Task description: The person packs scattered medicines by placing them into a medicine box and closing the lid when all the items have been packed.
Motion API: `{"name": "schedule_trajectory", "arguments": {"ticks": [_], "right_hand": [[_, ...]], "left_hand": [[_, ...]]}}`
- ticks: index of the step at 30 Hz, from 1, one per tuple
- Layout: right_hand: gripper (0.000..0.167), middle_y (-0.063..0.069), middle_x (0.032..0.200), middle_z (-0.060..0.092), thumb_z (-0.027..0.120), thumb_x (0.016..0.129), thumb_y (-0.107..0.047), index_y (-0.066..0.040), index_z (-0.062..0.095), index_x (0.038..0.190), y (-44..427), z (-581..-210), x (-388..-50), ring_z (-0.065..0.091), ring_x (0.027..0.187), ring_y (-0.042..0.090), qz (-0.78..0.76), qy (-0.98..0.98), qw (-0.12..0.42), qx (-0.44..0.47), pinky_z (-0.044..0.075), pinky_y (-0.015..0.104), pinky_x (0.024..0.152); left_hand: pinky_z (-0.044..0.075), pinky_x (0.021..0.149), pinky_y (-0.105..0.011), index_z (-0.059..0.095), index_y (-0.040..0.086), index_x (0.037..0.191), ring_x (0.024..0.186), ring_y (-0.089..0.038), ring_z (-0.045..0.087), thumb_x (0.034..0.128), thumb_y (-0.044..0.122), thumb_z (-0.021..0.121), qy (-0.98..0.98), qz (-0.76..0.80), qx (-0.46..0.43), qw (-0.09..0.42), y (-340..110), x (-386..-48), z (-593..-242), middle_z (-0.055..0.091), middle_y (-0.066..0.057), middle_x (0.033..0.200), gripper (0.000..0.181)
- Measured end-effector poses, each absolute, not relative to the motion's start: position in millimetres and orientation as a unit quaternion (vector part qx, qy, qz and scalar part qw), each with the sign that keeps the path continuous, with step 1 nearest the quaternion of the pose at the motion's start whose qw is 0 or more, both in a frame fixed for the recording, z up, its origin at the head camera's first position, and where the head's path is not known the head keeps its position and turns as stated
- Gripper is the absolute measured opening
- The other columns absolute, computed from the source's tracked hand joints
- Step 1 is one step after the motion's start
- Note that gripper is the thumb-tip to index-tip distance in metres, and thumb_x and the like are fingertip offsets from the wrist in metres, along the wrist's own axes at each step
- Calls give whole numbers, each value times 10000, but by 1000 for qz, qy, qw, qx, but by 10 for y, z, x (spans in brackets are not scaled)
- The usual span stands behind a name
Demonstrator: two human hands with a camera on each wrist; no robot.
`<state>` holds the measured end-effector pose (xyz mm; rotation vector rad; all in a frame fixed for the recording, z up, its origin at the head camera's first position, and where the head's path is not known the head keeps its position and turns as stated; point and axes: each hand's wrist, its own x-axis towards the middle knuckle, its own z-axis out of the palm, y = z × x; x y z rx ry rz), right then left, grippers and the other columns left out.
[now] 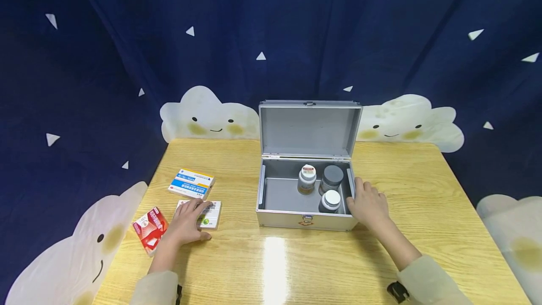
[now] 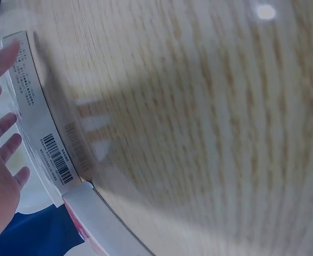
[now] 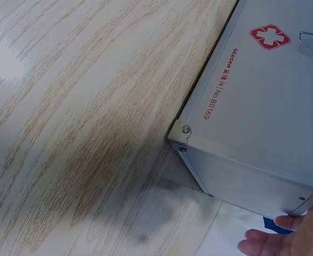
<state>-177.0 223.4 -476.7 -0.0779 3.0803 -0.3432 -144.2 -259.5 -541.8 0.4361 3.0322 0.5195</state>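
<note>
My left hand [image 1: 186, 225] lies over a white medicine box [image 1: 211, 215] with its fingers spread. In the left wrist view the box's barcoded side [image 2: 41, 117] faces the camera, with the fingers beside it. My right hand [image 1: 370, 204] grips the right wall of a silver first-aid case [image 1: 271, 219], thumb at the inner side and fingers outside. The case's lid stands raised. Inside are a white-capped bottle [image 1: 306, 180] with a brownish label, a grey-lidded jar [image 1: 332, 177] and a dark bottle with a white cap [image 1: 330, 198].
A blue-and-white medicine box [image 1: 192, 183] lies behind the left hand, and a red box [image 1: 150, 229] is to its left. Everything stands on a wood-grain table [image 1: 237, 267]. A dark blue curtain [image 1: 233, 22] with cloud shapes hangs around the table.
</note>
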Motion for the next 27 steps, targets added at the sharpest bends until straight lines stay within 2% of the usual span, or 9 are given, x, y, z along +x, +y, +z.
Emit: {"name": "schedule_trajectory", "arguments": {"ticks": [11,27], "right_hand": [[566,323,1142,457,439,855,-247,68,309,1307,2229,-4775,-1776,482,988,492,-110,993,26,-22,371,589,778],[569,323,1141,455,470,857,-240,69,306,1306,2227,-4773,-1774,481,983,499,-113,993,24,-20,364,596,778]], "left_hand": [[214,992,-575,480,148,1283,1185,-376,356,510,255,763,979,149,139,10,-2600,-1462,-5446,421,-138,1264,830],[222,1000,-537,488,136,1277,1174,-354,374,533,213,674,984,125,129,6,-2561,-1547,-5469,420,-113,1228,771]]}}
